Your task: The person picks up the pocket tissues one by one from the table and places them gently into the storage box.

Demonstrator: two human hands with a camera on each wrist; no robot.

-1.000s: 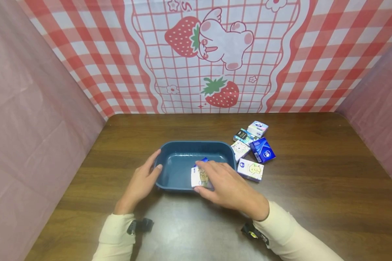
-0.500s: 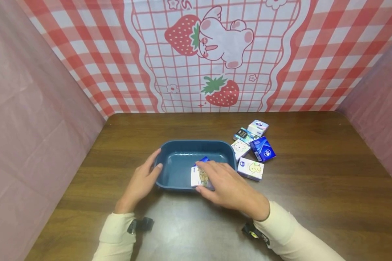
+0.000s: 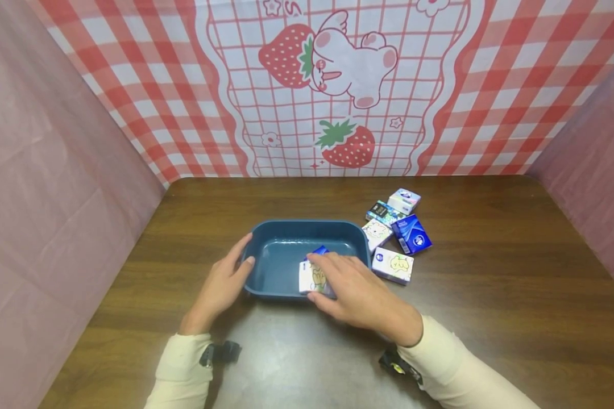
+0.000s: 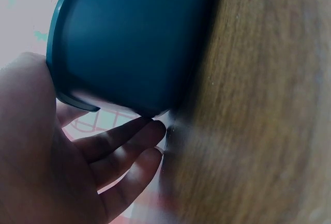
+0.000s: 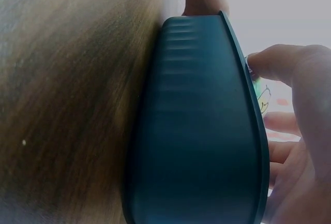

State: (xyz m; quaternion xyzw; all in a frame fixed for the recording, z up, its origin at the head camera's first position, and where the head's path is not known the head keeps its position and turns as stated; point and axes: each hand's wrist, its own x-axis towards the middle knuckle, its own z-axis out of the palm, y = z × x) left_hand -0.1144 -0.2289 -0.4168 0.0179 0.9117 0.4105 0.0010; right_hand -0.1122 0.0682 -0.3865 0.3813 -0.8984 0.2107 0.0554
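Note:
A dark teal plastic tub (image 3: 281, 267) stands on the table. At its left end my left hand (image 3: 219, 289) holds the rim, thumb at the edge and the other fingers low against the outside in the left wrist view (image 4: 124, 157). My right hand (image 3: 355, 292) reaches over the near right side and grips a white tissue pack (image 3: 311, 277) with a yellow cartoon print, thumb on the near side. Behind that pack, a blue tissue pack (image 3: 321, 250) shows partly inside the tub; my fingers hide the rest. In the right wrist view the tub wall (image 5: 196, 120) covers most of the pack.
Right of the tub lie several tissue packs: a white one with a yellow cartoon (image 3: 394, 266), a blue one (image 3: 411, 234), a white one (image 3: 376, 234) against the tub, a dark patterned one (image 3: 384, 212) and a pale one (image 3: 403, 200). A checked cloth (image 3: 164, 91) hangs behind the table.

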